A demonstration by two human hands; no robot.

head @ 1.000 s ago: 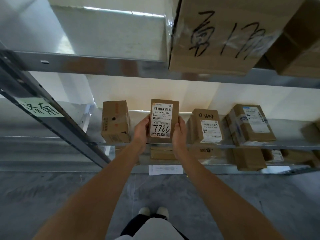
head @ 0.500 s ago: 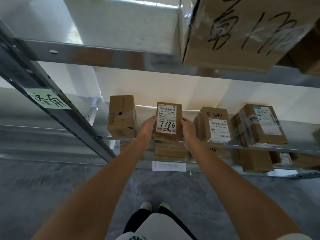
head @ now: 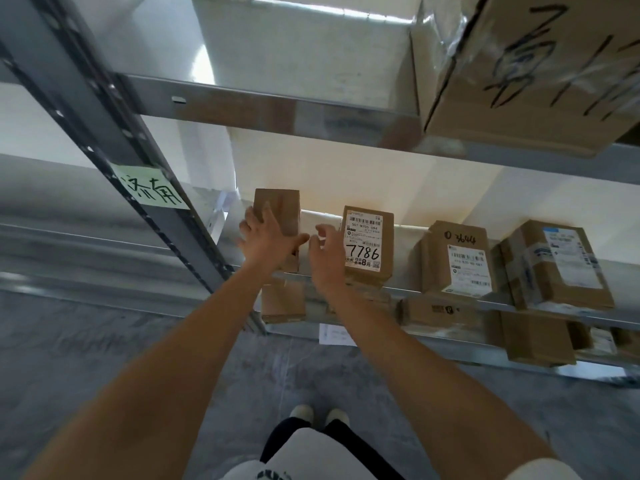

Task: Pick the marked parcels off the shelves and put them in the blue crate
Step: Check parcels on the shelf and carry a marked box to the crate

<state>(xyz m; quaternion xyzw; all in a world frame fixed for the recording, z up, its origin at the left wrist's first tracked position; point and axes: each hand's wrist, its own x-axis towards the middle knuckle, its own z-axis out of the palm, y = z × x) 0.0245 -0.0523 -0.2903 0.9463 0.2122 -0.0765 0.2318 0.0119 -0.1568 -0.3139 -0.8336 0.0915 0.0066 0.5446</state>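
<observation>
My left hand (head: 266, 237) lies flat with spread fingers (head: 266, 211) against the front of the plain brown box (head: 282, 209) that stands at the left end of the middle shelf (head: 446, 293). My right hand (head: 327, 258) is loosely curled and holds nothing, just beside the parcel marked 7786 (head: 367, 244). This parcel stands upright on the same shelf, between the plain box and the parcel marked 3644 (head: 457, 259).
</observation>
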